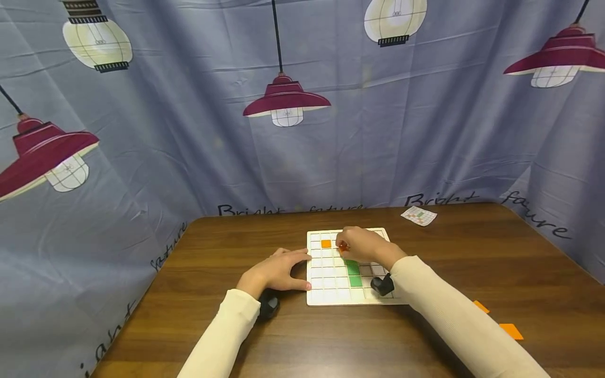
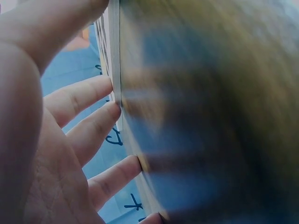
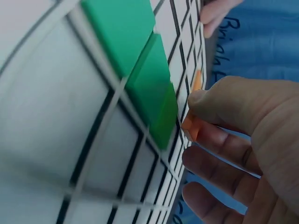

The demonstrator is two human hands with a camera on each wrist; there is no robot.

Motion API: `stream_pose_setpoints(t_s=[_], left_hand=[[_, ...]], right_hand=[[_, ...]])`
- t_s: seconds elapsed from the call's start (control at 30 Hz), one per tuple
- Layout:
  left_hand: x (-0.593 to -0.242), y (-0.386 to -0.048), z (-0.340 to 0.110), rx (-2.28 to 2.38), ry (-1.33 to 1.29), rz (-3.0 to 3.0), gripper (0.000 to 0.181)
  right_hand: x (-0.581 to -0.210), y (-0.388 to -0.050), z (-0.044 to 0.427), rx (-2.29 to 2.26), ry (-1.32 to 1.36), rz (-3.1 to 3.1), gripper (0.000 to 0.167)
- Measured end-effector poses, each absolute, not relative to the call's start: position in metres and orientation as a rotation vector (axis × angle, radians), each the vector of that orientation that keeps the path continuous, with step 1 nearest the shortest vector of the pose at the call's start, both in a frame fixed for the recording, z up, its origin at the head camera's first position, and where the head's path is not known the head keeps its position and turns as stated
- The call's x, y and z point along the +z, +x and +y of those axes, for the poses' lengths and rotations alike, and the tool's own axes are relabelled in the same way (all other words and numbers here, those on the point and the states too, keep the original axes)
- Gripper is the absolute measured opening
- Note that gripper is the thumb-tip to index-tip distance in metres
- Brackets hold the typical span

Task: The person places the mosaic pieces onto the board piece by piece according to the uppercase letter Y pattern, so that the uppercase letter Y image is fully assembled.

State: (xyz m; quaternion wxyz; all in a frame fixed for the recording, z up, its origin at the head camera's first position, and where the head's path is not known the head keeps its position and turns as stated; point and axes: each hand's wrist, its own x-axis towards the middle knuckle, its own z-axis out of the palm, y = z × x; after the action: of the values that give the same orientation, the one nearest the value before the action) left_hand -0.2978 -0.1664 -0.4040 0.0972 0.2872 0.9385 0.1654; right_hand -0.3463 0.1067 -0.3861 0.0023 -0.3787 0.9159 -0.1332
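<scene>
The right hand (image 1: 363,245) is pinching a small orange square tile (image 3: 190,128) over a white gridded board (image 1: 323,283) lying on the brown wood-grained counter (image 1: 454,257), just beyond flat green tiles (image 1: 355,281), while the left hand (image 1: 276,270), fingers spread, is touching the board's left edge.

The pinched orange tile (image 3: 190,127) appears partly hidden.

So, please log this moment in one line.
left hand: touches white rectangular gridded board edge; right hand: pinches orange tile; green square tiles: on board
</scene>
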Motion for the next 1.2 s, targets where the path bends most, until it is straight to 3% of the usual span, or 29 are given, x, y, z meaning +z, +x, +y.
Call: stream_pose_setpoints(t_s=[0.73,1.07,1.2], left_hand=[[-0.400,-0.298,-0.163,0.473,0.866,2.779,0.075],[-0.400,-0.297,-0.165,0.477,0.847,2.776,0.076],[-0.403,-0.297,-0.165,0.475,0.855,2.777,0.076]], right_hand=[[-0.393,-0.355,0.095,-0.523,-0.861,2.885,0.009],[-0.396,-0.354,0.090,-0.500,-0.880,2.898,0.008],[-0.397,-0.349,0.093,-0.431,-0.925,2.904,0.019]])
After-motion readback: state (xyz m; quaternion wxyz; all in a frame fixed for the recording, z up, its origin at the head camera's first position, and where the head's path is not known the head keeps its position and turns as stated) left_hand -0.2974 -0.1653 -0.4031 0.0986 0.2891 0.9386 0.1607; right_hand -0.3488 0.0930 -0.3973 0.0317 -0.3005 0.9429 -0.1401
